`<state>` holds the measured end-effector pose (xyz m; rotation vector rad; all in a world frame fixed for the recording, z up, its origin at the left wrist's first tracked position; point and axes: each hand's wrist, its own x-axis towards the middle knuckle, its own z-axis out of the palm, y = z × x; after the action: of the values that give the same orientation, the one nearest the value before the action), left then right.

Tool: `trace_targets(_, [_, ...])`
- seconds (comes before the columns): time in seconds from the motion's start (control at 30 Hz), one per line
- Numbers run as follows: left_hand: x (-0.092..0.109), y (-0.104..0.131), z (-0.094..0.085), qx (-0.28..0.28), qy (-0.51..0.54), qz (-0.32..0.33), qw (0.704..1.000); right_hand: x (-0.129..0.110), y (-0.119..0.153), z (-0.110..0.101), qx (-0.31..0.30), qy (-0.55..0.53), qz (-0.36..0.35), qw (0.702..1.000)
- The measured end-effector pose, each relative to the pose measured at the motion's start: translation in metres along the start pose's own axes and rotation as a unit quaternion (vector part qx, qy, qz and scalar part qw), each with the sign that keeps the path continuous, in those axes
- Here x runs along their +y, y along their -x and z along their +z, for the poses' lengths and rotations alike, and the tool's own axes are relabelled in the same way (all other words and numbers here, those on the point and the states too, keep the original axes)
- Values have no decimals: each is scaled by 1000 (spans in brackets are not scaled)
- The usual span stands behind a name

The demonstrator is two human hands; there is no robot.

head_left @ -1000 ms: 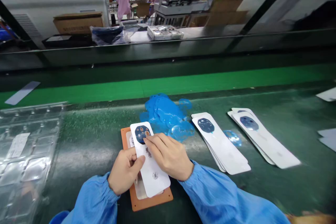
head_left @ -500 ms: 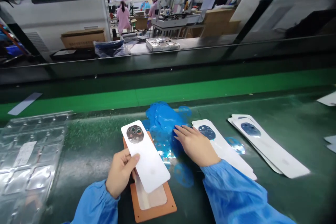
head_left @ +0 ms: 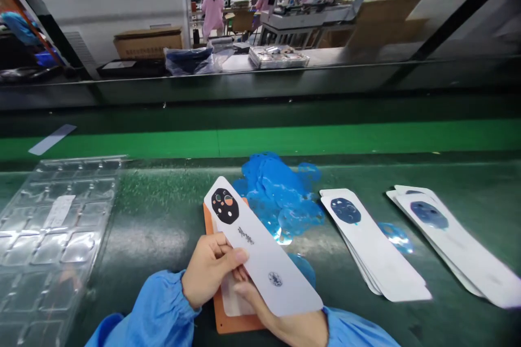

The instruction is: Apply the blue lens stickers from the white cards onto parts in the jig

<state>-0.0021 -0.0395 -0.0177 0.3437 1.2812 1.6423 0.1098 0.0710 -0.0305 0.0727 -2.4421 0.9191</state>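
Left hand (head_left: 214, 268) pinches the white phone back cover (head_left: 264, 255) at its edge; right hand (head_left: 280, 328), partly hidden beneath: grip indeterminable. Slack pinching could drop it against the orange plate (head_left: 234, 324).

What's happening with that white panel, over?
Left hand gripping white panel at its edge; right hand partly hidden beneath. Panel over orange plate, markings face up. Blue film pile just beyond, apparently not in the way.

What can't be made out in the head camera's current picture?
All in the head view:
- Right hand: partly hidden behind the white panel.
- Orange board: largely covered by panel and hands.
- Clear tray: cut off by left and bottom edges.
- Tray's label: writing too small.
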Motion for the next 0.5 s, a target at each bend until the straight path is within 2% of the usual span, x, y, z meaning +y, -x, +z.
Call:
trace_targets(0.13, [8,0,-1,17,-46,36,998,11,-17,-26,8,-74,-16,997])
trace_targets(0.2, [11,-3,-8,76,-93,78,990,19,-26,-44,31,-40,-46,998])
trace_targets(0.27, [13,-6,-19,151,-161,131,967,26,-32,-58,39,20,-74,996])
trace_targets(0.33, [14,-10,-32,217,-244,194,925,32,-32,-65,18,72,-103,992])
trace_targets(0.4, [14,-14,-43,264,-334,257,868,36,-28,-63,-5,106,-137,985])
trace_targets(0.47, [12,-18,-50,284,-408,303,813,37,-21,-56,-27,123,-169,978])
trace_targets(0.5, [11,-19,-52,281,-434,317,795,37,-17,-52,-40,127,-184,974])
